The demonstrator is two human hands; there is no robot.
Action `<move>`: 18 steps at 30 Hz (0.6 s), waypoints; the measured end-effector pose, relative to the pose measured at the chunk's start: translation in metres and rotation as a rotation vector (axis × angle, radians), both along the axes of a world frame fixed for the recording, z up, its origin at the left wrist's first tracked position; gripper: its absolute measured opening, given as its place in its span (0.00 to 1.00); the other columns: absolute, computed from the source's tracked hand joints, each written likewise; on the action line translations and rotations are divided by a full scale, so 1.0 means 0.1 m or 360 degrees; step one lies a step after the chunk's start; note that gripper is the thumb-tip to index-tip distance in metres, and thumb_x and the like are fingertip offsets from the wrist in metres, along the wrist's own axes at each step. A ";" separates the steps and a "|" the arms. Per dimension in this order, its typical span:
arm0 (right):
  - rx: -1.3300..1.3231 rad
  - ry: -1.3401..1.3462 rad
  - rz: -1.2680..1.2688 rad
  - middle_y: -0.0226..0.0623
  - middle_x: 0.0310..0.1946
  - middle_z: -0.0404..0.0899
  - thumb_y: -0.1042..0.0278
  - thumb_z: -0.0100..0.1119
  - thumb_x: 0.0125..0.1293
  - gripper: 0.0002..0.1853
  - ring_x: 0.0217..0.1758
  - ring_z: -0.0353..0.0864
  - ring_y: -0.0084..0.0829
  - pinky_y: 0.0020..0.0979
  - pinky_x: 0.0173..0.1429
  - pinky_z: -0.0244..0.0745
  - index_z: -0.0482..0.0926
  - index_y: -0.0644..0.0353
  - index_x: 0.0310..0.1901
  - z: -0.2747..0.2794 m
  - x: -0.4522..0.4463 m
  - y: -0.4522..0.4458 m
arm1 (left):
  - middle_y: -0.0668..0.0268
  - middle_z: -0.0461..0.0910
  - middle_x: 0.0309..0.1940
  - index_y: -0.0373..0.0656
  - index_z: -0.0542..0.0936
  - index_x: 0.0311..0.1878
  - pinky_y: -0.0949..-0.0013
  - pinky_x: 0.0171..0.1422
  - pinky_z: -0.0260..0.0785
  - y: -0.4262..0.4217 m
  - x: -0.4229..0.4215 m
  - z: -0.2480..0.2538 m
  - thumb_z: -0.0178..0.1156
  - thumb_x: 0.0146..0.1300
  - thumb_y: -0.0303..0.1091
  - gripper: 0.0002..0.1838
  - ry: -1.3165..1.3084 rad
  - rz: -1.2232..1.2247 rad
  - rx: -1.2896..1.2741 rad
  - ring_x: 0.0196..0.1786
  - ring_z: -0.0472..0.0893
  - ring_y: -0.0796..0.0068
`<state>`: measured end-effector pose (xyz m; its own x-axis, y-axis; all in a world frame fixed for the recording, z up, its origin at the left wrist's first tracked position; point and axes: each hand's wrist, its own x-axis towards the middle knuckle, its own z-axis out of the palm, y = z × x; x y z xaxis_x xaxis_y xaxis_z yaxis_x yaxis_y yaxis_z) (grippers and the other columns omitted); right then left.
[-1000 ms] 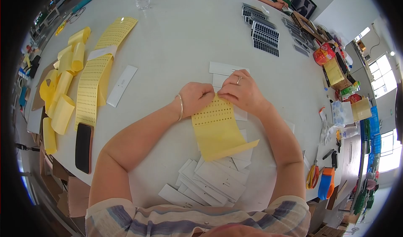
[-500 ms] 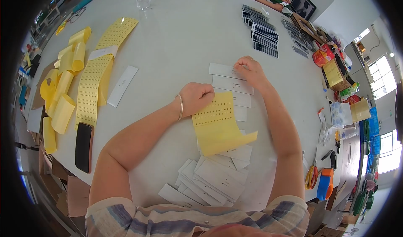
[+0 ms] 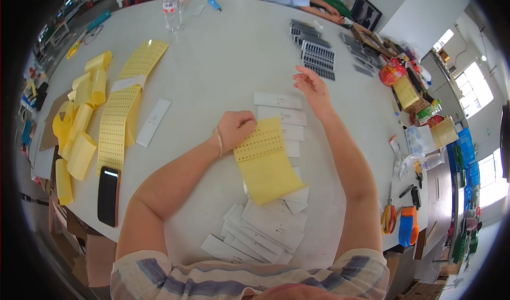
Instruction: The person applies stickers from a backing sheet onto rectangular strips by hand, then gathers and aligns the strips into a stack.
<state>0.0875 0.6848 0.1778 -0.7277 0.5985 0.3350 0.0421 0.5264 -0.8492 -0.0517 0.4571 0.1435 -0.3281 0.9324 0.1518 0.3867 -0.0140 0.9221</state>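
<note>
My left hand [image 3: 237, 130] is closed on the upper left edge of a yellow sheet [image 3: 268, 175] with rows of small dark marks. Raised above the table on the right, my right hand [image 3: 312, 87] has its fingers apart and holds nothing. White cards [image 3: 279, 100] lie in an overlapping column beside and beyond the sheet. Nearer my body a loose pile of white cards [image 3: 260, 231] spreads out, partly under the sheet's lower end. One more white card [image 3: 153, 122] lies alone to the left.
Marked yellow strips [image 3: 114, 122], yellow rolls [image 3: 81, 119] and a phone [image 3: 109, 196] are at left. A bottle [image 3: 171, 10] stands at the far edge. Dark panels [image 3: 319, 58] lie far right, near another person's arm [image 3: 324, 13]. Scissors [image 3: 389, 219] and an orange-blue tool [image 3: 408, 226] are at right.
My right hand has left the sheet's top edge and moved up and right, its fingers opening. My left hand still grips the sheet. The view has tilted slightly upward, and the phone's screen shows a light.
</note>
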 end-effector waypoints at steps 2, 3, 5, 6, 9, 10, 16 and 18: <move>-0.0367 0.0354 0.0191 0.33 0.42 0.78 0.71 0.52 0.69 0.16 0.40 0.75 0.22 0.26 0.50 0.73 0.72 0.61 0.58 0.26 0.11 -0.19 | 0.66 0.74 0.19 0.35 0.77 0.32 0.73 0.31 0.65 0.01 -0.04 -0.04 0.52 0.62 0.31 0.09 -0.0167 0.0252 0.0160 0.25 0.70 0.81; -0.0441 0.0477 0.0187 0.33 0.39 0.79 0.70 0.53 0.69 0.14 0.38 0.75 0.23 0.26 0.48 0.72 0.75 0.62 0.54 0.37 0.16 -0.29 | 0.66 0.74 0.19 0.35 0.77 0.32 0.73 0.31 0.65 0.03 -0.08 -0.07 0.52 0.62 0.31 0.09 -0.0148 0.0230 0.0182 0.25 0.70 0.81; -0.0455 0.0569 0.0230 0.33 0.38 0.79 0.70 0.54 0.68 0.13 0.37 0.75 0.22 0.26 0.46 0.72 0.76 0.62 0.53 0.56 0.26 -0.38 | 0.68 0.74 0.24 0.35 0.77 0.36 0.74 0.34 0.65 0.09 -0.15 -0.16 0.52 0.64 0.31 0.08 -0.0369 0.0697 0.0527 0.29 0.70 0.82; -0.0493 0.0637 0.0290 0.33 0.37 0.80 0.71 0.55 0.67 0.13 0.36 0.76 0.22 0.26 0.45 0.73 0.77 0.62 0.52 0.65 0.30 -0.45 | 0.68 0.74 0.24 0.35 0.77 0.36 0.74 0.34 0.65 0.11 -0.16 -0.15 0.52 0.64 0.31 0.08 -0.0357 0.0679 0.0544 0.29 0.70 0.82; -0.0472 0.0742 0.0412 0.34 0.35 0.80 0.70 0.55 0.67 0.11 0.34 0.76 0.23 0.26 0.44 0.72 0.79 0.63 0.48 0.94 0.43 -0.72 | 0.65 0.76 0.41 0.36 0.74 0.48 0.74 0.46 0.65 0.12 -0.28 -0.19 0.54 0.65 0.31 0.11 -0.0558 0.1066 0.0648 0.42 0.71 0.79; -0.0461 0.0757 0.0402 0.34 0.35 0.80 0.70 0.55 0.67 0.11 0.34 0.76 0.23 0.26 0.44 0.72 0.79 0.63 0.48 1.02 0.46 -0.81 | 0.65 0.76 0.41 0.36 0.74 0.48 0.74 0.46 0.65 0.14 -0.32 -0.25 0.54 0.65 0.31 0.11 -0.0549 0.1049 0.0657 0.42 0.71 0.79; -0.0293 0.0734 0.0711 0.36 0.34 0.79 0.74 0.54 0.66 0.08 0.33 0.76 0.25 0.26 0.41 0.72 0.80 0.67 0.42 1.38 0.64 -1.42 | 0.55 0.69 0.55 0.38 0.69 0.56 0.62 0.58 0.62 -0.07 -0.11 0.07 0.59 0.59 0.28 0.21 0.0956 0.1460 0.1156 0.55 0.68 0.59; -0.0234 0.0748 0.0739 0.37 0.33 0.79 0.76 0.54 0.65 0.07 0.32 0.77 0.25 0.25 0.39 0.73 0.80 0.68 0.41 1.51 0.68 -1.60 | 0.55 0.71 0.53 0.38 0.70 0.55 0.62 0.57 0.64 -0.13 0.06 0.19 0.60 0.58 0.29 0.21 0.0749 0.0930 0.1097 0.54 0.70 0.59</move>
